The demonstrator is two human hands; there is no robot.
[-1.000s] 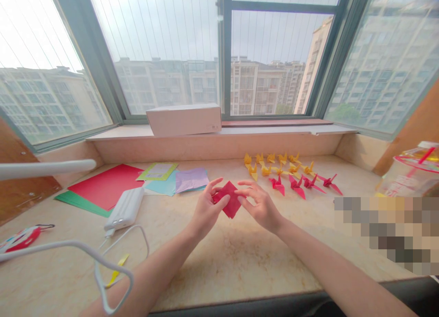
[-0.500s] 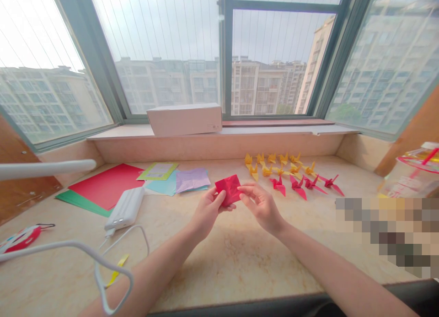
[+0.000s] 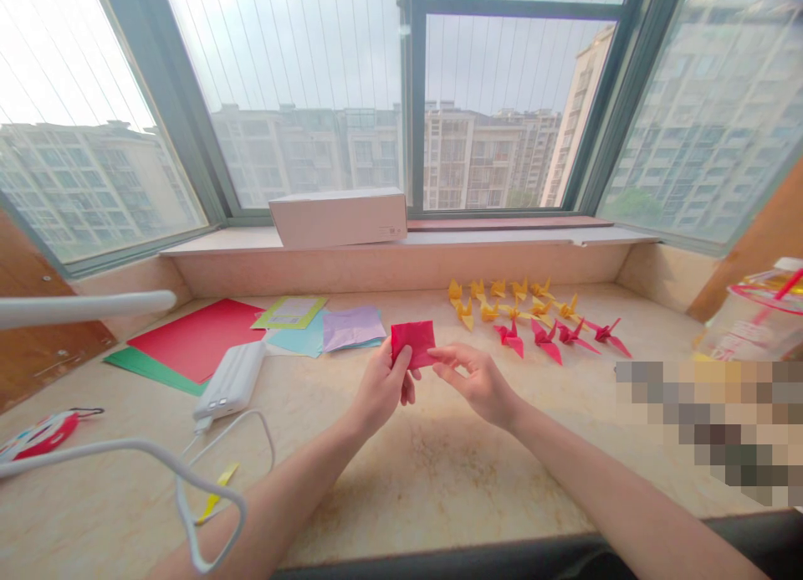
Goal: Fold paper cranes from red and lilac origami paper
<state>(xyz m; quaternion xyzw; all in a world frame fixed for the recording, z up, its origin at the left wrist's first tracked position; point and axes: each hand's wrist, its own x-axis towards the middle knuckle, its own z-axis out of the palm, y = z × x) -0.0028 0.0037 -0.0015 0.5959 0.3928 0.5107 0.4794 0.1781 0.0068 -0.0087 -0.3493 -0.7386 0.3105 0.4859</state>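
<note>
A small folded square of red origami paper (image 3: 414,339) is held up over the counter, its front face creased. My left hand (image 3: 392,375) pinches its lower left part, thumb in front and the other fingers behind or curled below. My right hand (image 3: 477,379) is at the paper's lower right corner, index fingertip touching or almost touching it. The right thumb is apart from the index finger, with nothing seen gripped between them. Right of the hands stand several red paper cranes (image 3: 545,341) and, behind them, several yellow paper cranes (image 3: 489,310).
Red sheets (image 3: 188,337), a green sheet (image 3: 150,372), a purple sheet (image 3: 353,327) and a yellow-green packet (image 3: 290,313) lie left. A white power bank (image 3: 231,379) trails a cable (image 3: 156,454) near my left forearm. A plastic cup (image 3: 753,320) stands right; a white box (image 3: 339,218) rests on the sill.
The red paper has turned from a tilted diamond to a nearly level rectangle facing me. My right fingers have loosened and shifted slightly to its lower corner.
</note>
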